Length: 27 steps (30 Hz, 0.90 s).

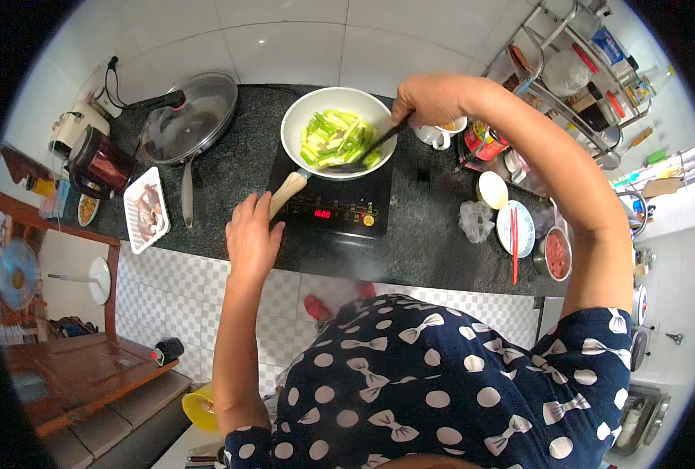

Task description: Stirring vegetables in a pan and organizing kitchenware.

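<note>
A white frying pan point(293, 142) stands on a black induction cooktop point(347, 202) with a lit red display. Cut green vegetable pieces point(335, 136) lie in the pan. My left hand point(252, 234) is on the pan's wooden handle point(288, 193), palm down; how far its fingers wrap beneath is hidden. Above the pan's right side, my right hand point(426, 102) grips a black spatula point(387, 136), whose blade rests low among the vegetables.
Left are a lidded pan point(192, 126), a white tray of raw food point(147, 211) and a dark red kettle point(102, 161). Right are red chopsticks point(514, 246) on a plate point(524, 220), a pot of minced meat point(552, 253), an empty-looking bowl point(492, 190), a plastic bag point(475, 221) and a metal rack point(558, 94).
</note>
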{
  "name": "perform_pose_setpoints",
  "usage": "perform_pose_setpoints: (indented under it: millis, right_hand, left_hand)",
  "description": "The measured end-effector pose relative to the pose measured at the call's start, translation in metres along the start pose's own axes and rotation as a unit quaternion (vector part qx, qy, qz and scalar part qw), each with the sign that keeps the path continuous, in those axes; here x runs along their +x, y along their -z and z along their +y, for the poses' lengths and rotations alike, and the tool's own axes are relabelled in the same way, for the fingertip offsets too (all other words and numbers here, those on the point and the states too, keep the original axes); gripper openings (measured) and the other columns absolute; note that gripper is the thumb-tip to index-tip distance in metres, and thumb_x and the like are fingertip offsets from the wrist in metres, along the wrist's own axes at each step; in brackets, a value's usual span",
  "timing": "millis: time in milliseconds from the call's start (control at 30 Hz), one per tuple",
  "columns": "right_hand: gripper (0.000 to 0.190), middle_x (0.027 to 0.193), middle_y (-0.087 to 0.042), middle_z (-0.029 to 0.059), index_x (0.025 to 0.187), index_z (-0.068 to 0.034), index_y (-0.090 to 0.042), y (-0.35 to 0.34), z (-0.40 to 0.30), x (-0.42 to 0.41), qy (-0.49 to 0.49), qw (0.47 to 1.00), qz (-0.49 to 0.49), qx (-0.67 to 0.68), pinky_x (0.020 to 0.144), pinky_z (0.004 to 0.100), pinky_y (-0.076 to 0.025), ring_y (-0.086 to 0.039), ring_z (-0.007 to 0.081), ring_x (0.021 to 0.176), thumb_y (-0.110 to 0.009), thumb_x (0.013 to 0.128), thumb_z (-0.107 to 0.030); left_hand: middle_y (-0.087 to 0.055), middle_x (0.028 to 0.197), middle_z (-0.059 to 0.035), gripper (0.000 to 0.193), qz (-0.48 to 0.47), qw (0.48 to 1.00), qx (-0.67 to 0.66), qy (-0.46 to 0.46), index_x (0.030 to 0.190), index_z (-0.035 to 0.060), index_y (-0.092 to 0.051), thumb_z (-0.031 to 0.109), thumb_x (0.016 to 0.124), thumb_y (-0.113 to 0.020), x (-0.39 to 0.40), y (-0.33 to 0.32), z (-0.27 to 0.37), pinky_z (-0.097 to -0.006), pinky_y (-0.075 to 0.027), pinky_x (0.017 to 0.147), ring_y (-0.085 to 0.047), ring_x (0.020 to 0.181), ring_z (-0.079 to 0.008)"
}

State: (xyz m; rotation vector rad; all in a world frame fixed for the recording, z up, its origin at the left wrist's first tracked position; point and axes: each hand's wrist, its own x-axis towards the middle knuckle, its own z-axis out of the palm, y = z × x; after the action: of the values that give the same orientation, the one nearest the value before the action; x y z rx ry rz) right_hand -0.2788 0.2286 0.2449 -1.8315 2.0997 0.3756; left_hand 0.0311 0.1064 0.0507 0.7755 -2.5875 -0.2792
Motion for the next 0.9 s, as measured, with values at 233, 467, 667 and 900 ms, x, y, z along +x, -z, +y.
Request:
perform_pose_setpoints:
  millis: [233,467,667,900]
  right_hand:
    - [0.023,0.085,-0.070,0.0112,0.095,-0.017,-0.074,-0.018,-0.012,-0.009,-0.038,0.959,0.100,-0.263,0.074,0.0400,-0.054,-0.068,0.0296,0.088,-0.061,0.078,-0.011]
    - [0.022,0.087,-0.070,0.0121,0.094,-0.016,-0.074,-0.010,-0.007,-0.014,0.006,0.966,0.107,-0.236,0.074,0.0416,-0.054,-0.068,0.0302,0.087,-0.059,0.079,-0.009]
    - [0.018,0.092,-0.071,0.0148,0.091,-0.008,-0.073,-0.030,-0.007,0.010,-0.055,0.968,0.079,-0.234,0.077,0.0416,-0.055,-0.069,0.0317,0.088,-0.059,0.080,-0.011]
    - [0.016,0.089,-0.071,0.0126,0.089,-0.010,-0.073,-0.032,0.005,0.027,-0.040,0.956,0.197,-0.214,0.071,0.0427,-0.056,-0.070,0.0311,0.086,-0.060,0.079,-0.012]
  left_hand:
    - [-0.066,0.096,-0.0153,0.048,-0.083,0.996,0.007,0.024,0.126,0.0145,-0.057,0.021,0.080,-0.071,0.020,-0.020,-0.013,-0.0451,-0.053,0.071,-0.066,0.080,-0.0358]
    - [-0.067,0.094,-0.0163,0.048,-0.099,0.995,0.004,0.030,0.125,0.0155,-0.058,0.024,0.081,-0.071,0.024,-0.019,-0.015,-0.0456,-0.053,0.072,-0.066,0.084,-0.0358]
    - [-0.067,0.092,-0.0161,0.049,-0.100,0.995,0.003,0.016,0.126,0.0163,-0.058,0.025,0.080,-0.072,0.027,-0.024,-0.020,-0.0456,-0.053,0.072,-0.066,0.083,-0.0357]
    - [-0.067,0.093,-0.0162,0.049,-0.107,0.994,-0.002,0.018,0.126,0.0168,-0.058,0.024,0.080,-0.072,0.027,-0.021,-0.020,-0.0448,-0.053,0.073,-0.066,0.084,-0.0345]
